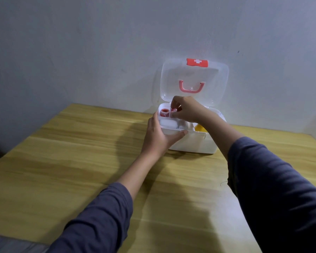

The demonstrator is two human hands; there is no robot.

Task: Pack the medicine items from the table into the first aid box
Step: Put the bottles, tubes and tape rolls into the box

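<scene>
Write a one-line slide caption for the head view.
Left hand steadies the open first aid box while the right hand sets a red-and-white item into its tray.

Left hand grips the open white plastic first aid box; right hand at twelve o'clock pinches a small red-and-white packet inside.

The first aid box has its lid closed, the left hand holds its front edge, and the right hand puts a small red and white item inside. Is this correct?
Not quite. In the head view, the lid of the first aid box is open and stands upright. The left hand does hold the front edge, and the right hand places the red and white item inside.
</scene>
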